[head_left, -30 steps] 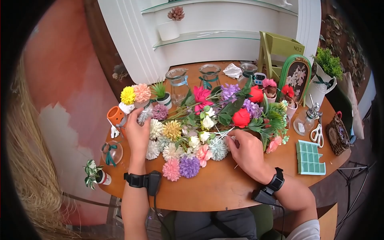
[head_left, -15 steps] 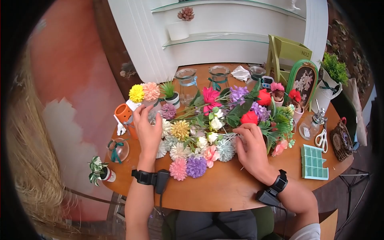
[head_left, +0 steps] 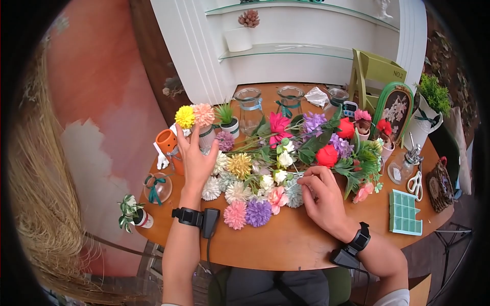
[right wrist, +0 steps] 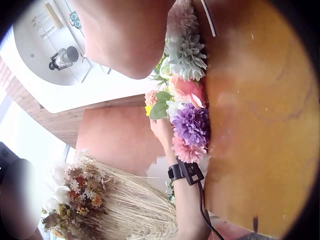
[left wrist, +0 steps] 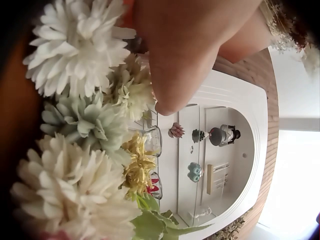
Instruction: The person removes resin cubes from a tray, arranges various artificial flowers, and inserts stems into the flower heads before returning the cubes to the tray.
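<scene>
My left hand [head_left: 196,158] is raised with fingers spread beside the yellow flower [head_left: 185,117] and peach flower [head_left: 204,115]; contact with them is unclear. Over the table's middle, my right hand [head_left: 324,200] has loosely bent fingers by thin white stems [head_left: 297,174]. Whether it grips any is hidden. Left of it lie a pale blue flower [head_left: 294,194], a pink flower [head_left: 235,214] and a purple one [head_left: 258,212]. Red roses [head_left: 326,156] lie beyond the right hand. In the left wrist view, cream blooms [left wrist: 75,190] fill the left side, beside the left hand [left wrist: 192,45].
Glass vases [head_left: 248,109] stand at the back near a small potted plant [head_left: 228,125]. An orange pot [head_left: 166,141] and round glass vase [head_left: 157,188] are at left. Scissors [head_left: 416,186], a green compartment tray [head_left: 406,212] and a woven basket [head_left: 440,184] are at right.
The left hand's fingers have spread apart and moved up toward the yellow and peach flowers. The right hand's fingers look looser near the white stems. The head view has shifted, moving the scene rightward.
</scene>
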Demonstrator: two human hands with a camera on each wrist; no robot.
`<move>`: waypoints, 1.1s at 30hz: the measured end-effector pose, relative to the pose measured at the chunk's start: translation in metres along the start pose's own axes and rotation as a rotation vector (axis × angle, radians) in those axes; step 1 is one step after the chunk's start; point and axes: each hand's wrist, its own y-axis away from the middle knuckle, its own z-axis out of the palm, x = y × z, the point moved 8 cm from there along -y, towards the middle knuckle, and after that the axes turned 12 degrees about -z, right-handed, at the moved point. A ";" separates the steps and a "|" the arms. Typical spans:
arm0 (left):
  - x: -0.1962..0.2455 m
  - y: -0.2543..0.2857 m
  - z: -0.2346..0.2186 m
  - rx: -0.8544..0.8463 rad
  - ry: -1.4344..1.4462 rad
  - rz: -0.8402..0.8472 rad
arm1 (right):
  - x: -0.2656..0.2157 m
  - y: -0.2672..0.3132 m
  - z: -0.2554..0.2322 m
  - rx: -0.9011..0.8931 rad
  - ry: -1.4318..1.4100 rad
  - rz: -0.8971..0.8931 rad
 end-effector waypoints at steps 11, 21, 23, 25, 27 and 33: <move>-0.005 -0.014 0.007 -0.136 0.069 -0.020 | 0.005 0.005 0.007 -0.041 -0.073 0.075; 0.030 -0.011 -0.037 0.081 0.289 0.092 | 0.006 0.006 0.007 -0.044 -0.089 0.085; 0.045 -0.006 -0.051 0.113 0.379 0.114 | 0.004 0.004 0.004 -0.036 -0.085 0.059; 0.062 0.004 -0.059 0.077 0.611 0.116 | 0.004 0.005 0.003 -0.027 -0.093 0.052; 0.081 0.021 -0.050 -0.076 0.716 0.147 | 0.000 0.004 0.002 -0.019 -0.104 0.043; 0.144 0.082 -0.018 -0.644 0.759 0.305 | 0.000 0.005 -0.007 0.111 -0.105 0.174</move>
